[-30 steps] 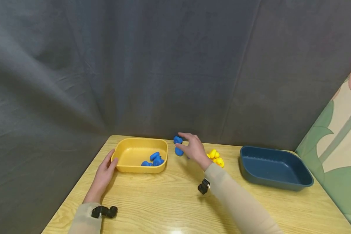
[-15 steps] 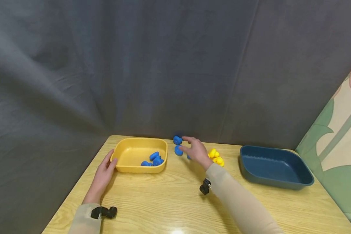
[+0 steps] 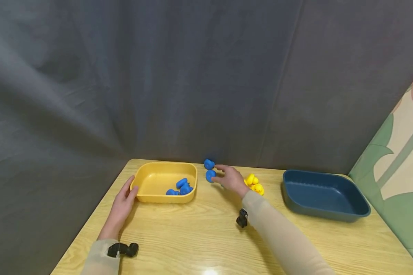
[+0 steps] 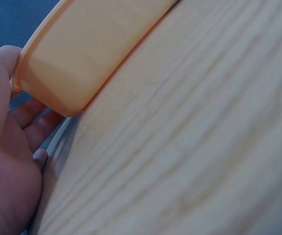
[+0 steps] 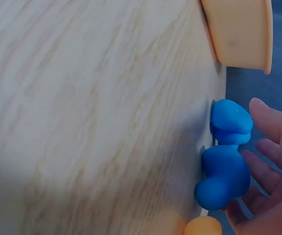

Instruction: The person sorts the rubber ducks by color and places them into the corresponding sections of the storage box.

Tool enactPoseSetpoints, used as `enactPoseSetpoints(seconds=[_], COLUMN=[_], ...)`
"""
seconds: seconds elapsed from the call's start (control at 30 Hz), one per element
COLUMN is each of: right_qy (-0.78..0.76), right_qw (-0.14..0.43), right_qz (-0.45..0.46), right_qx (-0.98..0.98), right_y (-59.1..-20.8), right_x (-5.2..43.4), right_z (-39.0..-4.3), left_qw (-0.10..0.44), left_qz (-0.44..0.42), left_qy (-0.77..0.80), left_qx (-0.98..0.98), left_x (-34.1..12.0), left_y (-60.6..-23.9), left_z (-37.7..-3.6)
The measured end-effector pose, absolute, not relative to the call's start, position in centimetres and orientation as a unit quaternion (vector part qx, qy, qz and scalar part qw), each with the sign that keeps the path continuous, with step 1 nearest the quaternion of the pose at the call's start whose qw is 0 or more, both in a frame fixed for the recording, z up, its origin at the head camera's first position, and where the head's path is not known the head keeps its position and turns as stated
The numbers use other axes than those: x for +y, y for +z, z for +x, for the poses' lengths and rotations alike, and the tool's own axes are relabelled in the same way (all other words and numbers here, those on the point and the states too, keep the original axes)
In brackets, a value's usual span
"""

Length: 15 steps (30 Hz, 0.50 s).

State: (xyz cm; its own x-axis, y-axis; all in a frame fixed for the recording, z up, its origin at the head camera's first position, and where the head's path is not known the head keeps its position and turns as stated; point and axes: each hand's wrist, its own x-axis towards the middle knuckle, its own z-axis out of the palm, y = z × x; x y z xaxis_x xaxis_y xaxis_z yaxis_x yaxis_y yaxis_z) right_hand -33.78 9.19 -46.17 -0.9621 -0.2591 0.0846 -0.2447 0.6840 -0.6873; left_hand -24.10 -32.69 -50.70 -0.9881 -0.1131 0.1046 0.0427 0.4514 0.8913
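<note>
My left hand (image 3: 121, 204) holds the near left corner of a yellow plastic bin (image 3: 151, 199), thumb by the rim and fingers along the outer wall. Several blue rubber ducks (image 3: 184, 189) lie in that bin's right part. To its right, my right hand (image 3: 231, 181) reaches over the table with thumb and fingers spread. In the right wrist view, its thumb is just off one blue duck (image 5: 228, 117), and its fingers lie behind another blue duck (image 5: 226, 171). A further blue duck (image 3: 209, 164) sits at the table's back edge.
Several yellow rubber ducks (image 3: 257, 189) lie right of my right wrist, partly hidden by it. A dark blue bin (image 3: 323, 215) stands at the table's right side. A grey curtain (image 3: 206, 76) hangs behind the wooden table (image 3: 192, 236).
My right hand has drawn slightly back and lower, from the rear blue duck toward the nearer ones. A blue duck beneath it is now covered. The left hand stays on the yellow bin.
</note>
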Motion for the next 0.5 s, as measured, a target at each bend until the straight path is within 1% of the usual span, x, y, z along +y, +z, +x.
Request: enactPoseSetpoints(seconds=[0.37, 0.5], right_qy=[-0.359, -0.351], right_qw=[0.042, 0.044], right_qz=[-0.129, -0.139], right_qx=[0.923, 0.925], right_y=[-46.4, -46.5], right_x=[9.2, 9.1], right_z=[-34.7, -34.9], left_qw=[0.068, 0.067], left_qz=[0.022, 0.028], left_qy=[-0.529, -0.527], left_qx=[-0.846, -0.847], left_x=[-32.5, -32.7], left_y=[-50.6, -50.6], left_z=[-24.0, -23.8])
